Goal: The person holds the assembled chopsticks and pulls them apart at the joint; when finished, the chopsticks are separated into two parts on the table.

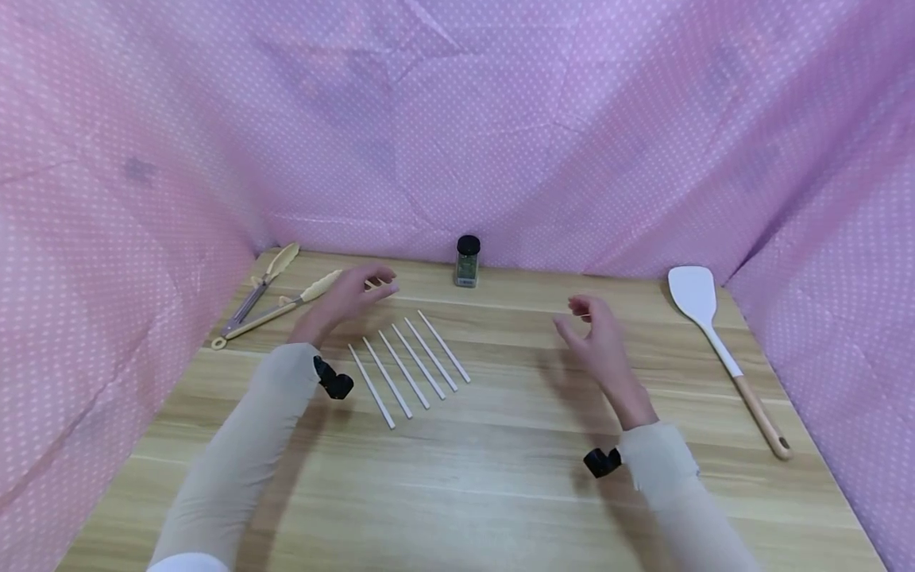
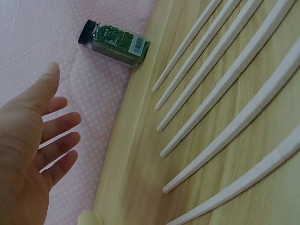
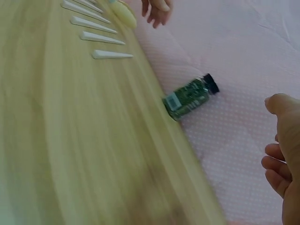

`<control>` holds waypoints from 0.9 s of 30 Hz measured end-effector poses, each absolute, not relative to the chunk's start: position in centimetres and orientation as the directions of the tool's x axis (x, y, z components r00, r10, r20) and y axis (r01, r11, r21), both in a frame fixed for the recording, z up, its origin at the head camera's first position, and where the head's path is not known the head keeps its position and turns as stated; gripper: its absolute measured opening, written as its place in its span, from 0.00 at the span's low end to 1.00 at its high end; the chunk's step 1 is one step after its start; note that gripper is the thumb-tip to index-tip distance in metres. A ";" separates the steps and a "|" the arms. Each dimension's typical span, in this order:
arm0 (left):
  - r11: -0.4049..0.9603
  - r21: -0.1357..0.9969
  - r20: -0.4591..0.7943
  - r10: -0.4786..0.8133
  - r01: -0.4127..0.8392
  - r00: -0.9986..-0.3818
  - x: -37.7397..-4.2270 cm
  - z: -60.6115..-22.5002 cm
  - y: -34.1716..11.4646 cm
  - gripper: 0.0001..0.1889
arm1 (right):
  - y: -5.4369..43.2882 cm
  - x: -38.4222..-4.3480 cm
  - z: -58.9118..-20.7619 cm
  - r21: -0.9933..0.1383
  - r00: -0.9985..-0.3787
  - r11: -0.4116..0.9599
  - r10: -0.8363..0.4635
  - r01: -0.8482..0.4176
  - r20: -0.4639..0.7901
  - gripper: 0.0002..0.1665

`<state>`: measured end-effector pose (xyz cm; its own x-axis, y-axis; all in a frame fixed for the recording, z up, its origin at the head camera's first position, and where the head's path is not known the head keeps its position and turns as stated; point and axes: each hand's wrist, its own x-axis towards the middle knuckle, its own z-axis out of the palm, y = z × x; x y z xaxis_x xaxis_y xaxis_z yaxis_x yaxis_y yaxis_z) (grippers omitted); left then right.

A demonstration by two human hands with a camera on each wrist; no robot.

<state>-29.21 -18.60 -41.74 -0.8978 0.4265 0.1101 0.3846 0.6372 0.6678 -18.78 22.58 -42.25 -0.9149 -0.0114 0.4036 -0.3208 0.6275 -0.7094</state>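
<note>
Several white, tapered chopsticks [image 1: 403, 369] lie slanted side by side on the wooden table, left of its middle. My left hand [image 1: 350, 292] hovers beyond their far ends, beside the cream-tipped tongs [image 1: 260, 318], and holds nothing. Its fingers are loosely bent and spread in the left wrist view. Over the right half of the table, my right hand [image 1: 599, 340] hangs in the air with fingers loosely curved and nothing in them. Between the two hands, farther back, stands a spice jar [image 1: 468, 266] with a black lid and green flakes inside.
A white turner [image 1: 693, 292] with a wooden handle lies along the right side of the table. The tongs lie spread at the far left corner. Pink dotted cloth [image 1: 457, 143] hangs around the back and both sides.
</note>
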 end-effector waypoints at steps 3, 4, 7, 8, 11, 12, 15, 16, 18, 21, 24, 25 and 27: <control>0.631 0.683 0.089 0.428 0.368 -0.899 -29.2 -42.3 -18.3 0.21 | 21.2 -18.8 -42.9 -0.729 -0.926 0.604 -0.040 -0.322 0.376 0.27; 0.627 0.690 0.083 0.427 0.361 -0.900 -29.2 -42.4 -18.1 0.21 | 20.7 -18.8 -43.2 -0.733 -0.929 0.600 -0.048 -0.321 0.368 0.26; 0.609 0.722 0.054 0.426 0.330 -0.903 -29.2 -43.0 -17.7 0.20 | 19.4 -18.6 -43.8 -0.759 -0.945 0.579 -0.067 -0.298 0.321 0.26; 0.600 0.734 0.041 0.426 0.316 -0.904 -29.2 -43.2 -17.6 0.20 | 18.9 -18.6 -44.1 -0.766 -0.950 0.574 -0.073 -0.290 0.305 0.26; 0.578 0.775 -0.012 0.416 0.255 -0.909 -29.2 -43.7 -17.1 0.20 | 17.6 -18.4 -44.8 -0.801 -0.964 0.540 -0.088 -0.258 0.251 0.27; 0.572 0.784 -0.023 0.415 0.242 -0.909 -29.2 -43.9 -17.0 0.20 | 17.2 -18.3 -45.1 -0.807 -0.967 0.536 -0.090 -0.250 0.239 0.27; 0.565 0.793 -0.041 0.419 0.226 -0.907 -29.3 -44.4 -16.4 0.18 | 16.1 -18.1 -46.0 -0.810 -0.969 0.533 -0.111 -0.244 0.219 0.26; 0.564 0.793 -0.038 0.423 0.230 -0.905 -29.4 -44.5 -16.2 0.18 | 15.8 -18.1 -46.3 -0.808 -0.970 0.536 -0.119 -0.244 0.214 0.25; 0.562 0.796 -0.041 0.422 0.226 -0.906 -29.6 -44.8 -16.0 0.17 | 15.2 -17.9 -46.8 -0.795 -0.967 0.552 -0.140 -0.254 0.212 0.24; 0.569 0.792 -0.049 0.419 0.220 -0.907 -29.8 -45.3 -15.7 0.15 | 14.3 -17.6 -47.5 -0.792 -0.963 0.548 -0.179 -0.268 0.202 0.23; 0.584 0.779 -0.054 0.426 0.228 -0.903 -30.0 -45.7 -15.5 0.14 | 13.6 -17.4 -47.9 -0.788 -0.956 0.544 -0.208 -0.287 0.205 0.21; 0.586 0.776 -0.054 0.429 0.233 -0.901 -30.1 -45.8 -15.4 0.13 | 13.4 -17.4 -48.0 -0.787 -0.953 0.541 -0.217 -0.296 0.209 0.21; 0.592 0.769 -0.056 0.439 0.242 -0.897 -30.2 -45.9 -15.3 0.13 | 13.0 -17.3 -48.1 -0.778 -0.947 0.543 -0.232 -0.315 0.221 0.20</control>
